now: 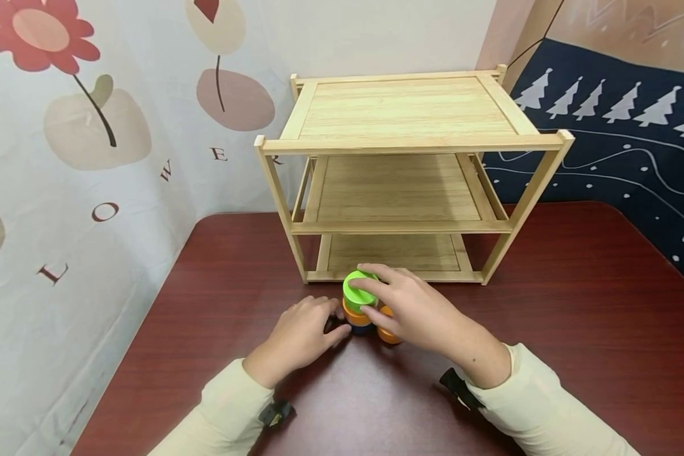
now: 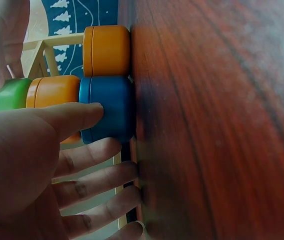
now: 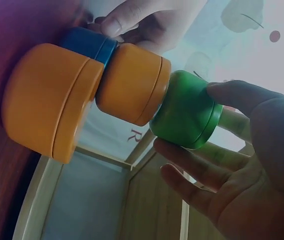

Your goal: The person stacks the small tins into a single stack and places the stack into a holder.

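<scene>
Three small round lidded jars form a stack on the table: a blue jar at the bottom, an orange jar in the middle and a green jar on top. My right hand holds the green jar between thumb and fingers, and its base meets the orange lid. Down at the base, my left hand has its thumb and index finger about the blue jar, the other fingers spread near the tabletop. A second orange jar stands on the table right beside the blue one, partly behind my right hand in the head view.
Just behind the jars stands a three-tier wooden shelf on the dark red table. A printed cloth hangs along the left and back, and a dark blue one with white trees hangs at the right.
</scene>
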The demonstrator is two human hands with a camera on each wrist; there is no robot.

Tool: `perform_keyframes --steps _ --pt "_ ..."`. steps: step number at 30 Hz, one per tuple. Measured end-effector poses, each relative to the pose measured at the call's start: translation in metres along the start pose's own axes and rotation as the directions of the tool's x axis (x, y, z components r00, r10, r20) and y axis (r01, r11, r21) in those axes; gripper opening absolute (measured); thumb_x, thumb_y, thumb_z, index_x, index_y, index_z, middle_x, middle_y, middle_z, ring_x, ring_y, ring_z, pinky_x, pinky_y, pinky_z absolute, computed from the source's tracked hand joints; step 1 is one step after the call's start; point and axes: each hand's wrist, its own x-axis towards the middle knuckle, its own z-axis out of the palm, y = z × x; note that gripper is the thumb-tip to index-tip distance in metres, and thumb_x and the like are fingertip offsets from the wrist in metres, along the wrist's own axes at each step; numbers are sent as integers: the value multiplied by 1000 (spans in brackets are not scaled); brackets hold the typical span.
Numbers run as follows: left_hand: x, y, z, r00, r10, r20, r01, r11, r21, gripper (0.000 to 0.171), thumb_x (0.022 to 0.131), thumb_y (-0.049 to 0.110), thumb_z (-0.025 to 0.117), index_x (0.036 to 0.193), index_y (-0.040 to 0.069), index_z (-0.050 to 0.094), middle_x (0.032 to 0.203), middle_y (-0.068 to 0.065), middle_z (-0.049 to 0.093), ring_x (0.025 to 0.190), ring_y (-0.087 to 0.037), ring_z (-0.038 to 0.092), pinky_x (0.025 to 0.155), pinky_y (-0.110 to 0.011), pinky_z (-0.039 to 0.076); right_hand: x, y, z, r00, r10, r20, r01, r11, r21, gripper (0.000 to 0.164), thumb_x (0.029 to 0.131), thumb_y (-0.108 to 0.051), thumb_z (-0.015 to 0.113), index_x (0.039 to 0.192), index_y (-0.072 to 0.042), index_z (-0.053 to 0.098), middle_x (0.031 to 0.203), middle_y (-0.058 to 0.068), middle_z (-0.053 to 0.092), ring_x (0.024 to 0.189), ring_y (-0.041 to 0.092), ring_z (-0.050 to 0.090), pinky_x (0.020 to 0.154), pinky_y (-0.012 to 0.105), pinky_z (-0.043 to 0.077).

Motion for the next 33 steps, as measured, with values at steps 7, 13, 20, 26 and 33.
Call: perform_keyframes --steps 7,13,20,26,33 --pt "1 1 -2 1000 13 -14 -13 1000 -4 23 88 38 76 93 18 68 90 6 70 87 -19 63 74 -42 53 0 0 1 1000 -13 -13 13 1000 -5 40 90 -22 75 129 -16 65 137 14 61 112 33 67 95 51 53" --pt "1 1 -2 1000 8 -11 -8 1000 -4 22 88 39 76 93 19 68 90 6 70 87 -18 62 73 -41 53 0 1 1 1000 -15 -14 15 1000 -5 41 90 -22 75 129 -16 65 138 14 60 112 34 67 94 50 54" --pt "2 0 -2 1000 4 -15 -4 1000 -1 21 88 38 76 93 19 68 89 7 69 87 -18 62 74 -41 53 1 2 0 999 -30 -14 30 1000 9 42 90 -21 75 130 -16 65 138 14 59 110 30 69 88 42 57" --pt "1 0 -1 1000 -14 9 14 1000 -1 20 88 36 76 94 19 68 90 6 69 88 -17 62 75 -41 53 0 1 -2 1000 -25 -5 24 999 -47 45 90 -28 75 132 -18 64 141 9 58 118 30 65 97 48 53" --pt "0 0 -1 1000 -21 14 21 1000 -20 18 88 34 77 94 19 69 90 6 69 89 -17 63 76 -42 54 -5 -4 -9 999 -29 -28 27 997 -66 44 88 -27 78 130 -19 66 140 7 59 116 29 65 95 46 54"
